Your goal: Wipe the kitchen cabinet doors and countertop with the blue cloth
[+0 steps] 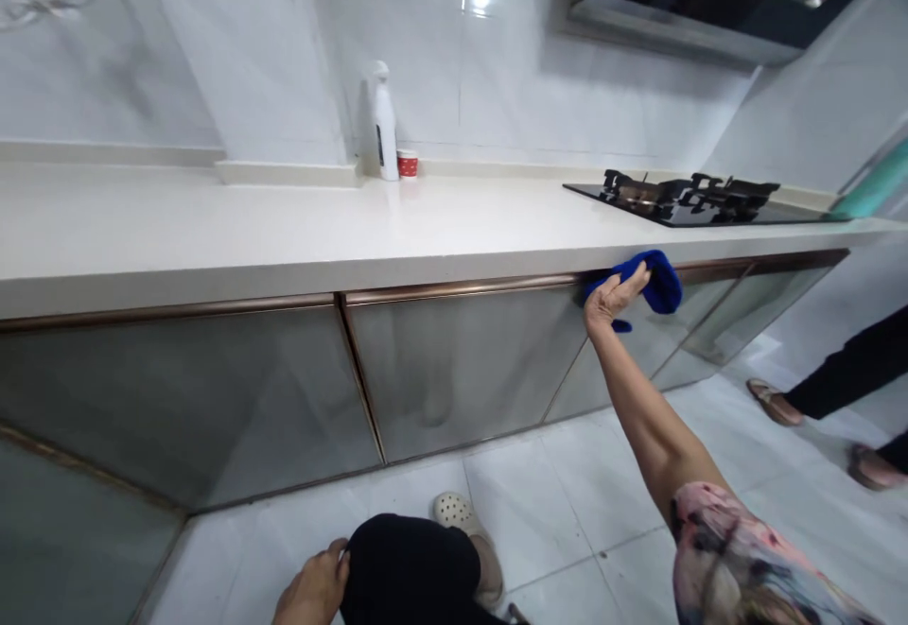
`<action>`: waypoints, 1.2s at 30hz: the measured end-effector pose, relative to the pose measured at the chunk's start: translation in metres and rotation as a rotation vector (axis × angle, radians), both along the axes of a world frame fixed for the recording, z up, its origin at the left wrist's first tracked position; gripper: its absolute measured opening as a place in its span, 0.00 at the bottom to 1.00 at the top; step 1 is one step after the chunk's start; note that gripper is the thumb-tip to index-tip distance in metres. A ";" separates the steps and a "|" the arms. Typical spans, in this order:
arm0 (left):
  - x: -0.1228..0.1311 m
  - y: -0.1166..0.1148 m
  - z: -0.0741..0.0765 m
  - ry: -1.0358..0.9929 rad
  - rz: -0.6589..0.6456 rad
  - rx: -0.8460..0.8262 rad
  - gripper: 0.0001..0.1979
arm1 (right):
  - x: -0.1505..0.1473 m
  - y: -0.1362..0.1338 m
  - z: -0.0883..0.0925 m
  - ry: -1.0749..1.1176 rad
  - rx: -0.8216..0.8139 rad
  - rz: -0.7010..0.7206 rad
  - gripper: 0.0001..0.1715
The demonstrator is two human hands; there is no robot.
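Observation:
My right hand [616,298] is closed on a blue cloth [663,283], at the bronze-coloured trim [468,290] under the countertop's front edge. Part of the cloth hangs below the hand and part folds out to its right. Down at the bottom of the view, my left hand [312,587] rests against my bent, dark-trousered knee [408,568]. It holds nothing that I can see, and its fingers are partly cut off by the frame. Grey glossy cabinet doors [461,360] run along below the trim.
On the white countertop [284,228] stand a white spray bottle [385,129] and a red cup [407,164] by the wall. A black gas hob [695,199] lies right, under a range hood [681,10]. Another person's legs [844,370] stand on the tiled floor at right.

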State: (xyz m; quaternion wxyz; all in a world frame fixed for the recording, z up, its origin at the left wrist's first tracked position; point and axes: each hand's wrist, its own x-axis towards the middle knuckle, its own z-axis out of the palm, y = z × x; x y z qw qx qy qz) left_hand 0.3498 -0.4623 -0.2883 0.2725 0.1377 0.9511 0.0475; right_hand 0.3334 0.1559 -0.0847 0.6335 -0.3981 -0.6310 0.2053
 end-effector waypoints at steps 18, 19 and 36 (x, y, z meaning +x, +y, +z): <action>0.006 0.037 0.047 0.054 -0.107 0.127 0.29 | -0.085 -0.223 -0.005 -0.148 0.133 0.151 0.51; 0.002 0.041 0.055 0.073 -0.117 0.164 0.29 | -0.089 -0.230 -0.009 -0.152 0.172 0.122 0.51; -0.008 0.051 0.064 -0.066 -0.111 0.202 0.25 | -0.135 -0.403 -0.019 -0.301 0.305 0.250 0.54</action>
